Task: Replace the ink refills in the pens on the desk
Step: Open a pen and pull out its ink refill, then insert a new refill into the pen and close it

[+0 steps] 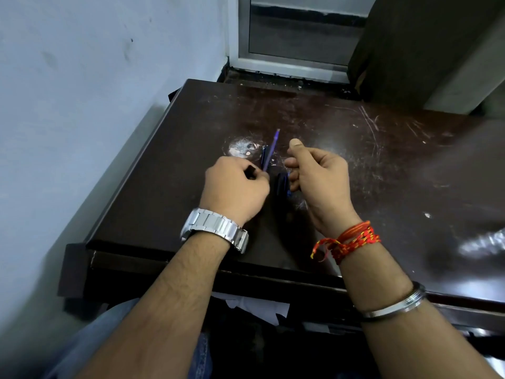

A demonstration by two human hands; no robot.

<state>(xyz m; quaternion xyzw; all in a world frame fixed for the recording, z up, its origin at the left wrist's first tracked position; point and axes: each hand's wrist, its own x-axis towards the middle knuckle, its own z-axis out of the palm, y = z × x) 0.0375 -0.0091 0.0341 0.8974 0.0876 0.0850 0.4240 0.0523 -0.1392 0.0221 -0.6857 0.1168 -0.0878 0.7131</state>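
You are seated at a dark brown, glossy wooden counter (341,149) whose top is badly scratched and carries a whitish scuffed patch (241,149) near its middle; a pale blue painted wall (90,77) runs along your left, and beyond the far edge stands a grey metal-framed door or window (295,31) with a dark wooden panel (426,45) leaning at the right. Your left hand (235,188) is curled closed, pinching one thin blue-violet ink refill (271,149) that slants up and away from the fingers, its tip pointing toward the far edge; a small black piece (250,170) shows at the same fingers (a cap or a pen part, you cannot tell which). Your right hand (314,176) is loosely curled just beside it, thumb raised, fingertips bent toward a dark blue pen body (284,184) lying on the counter between both hands; whether it actually touches the pen is unclear. Count one refill and at least one pen body, with more possibly hidden by blur. On your wrists: one silver metal watch (216,228) at left, one red-and-yellow thread band (352,239) and one steel bangle (393,305) at right.
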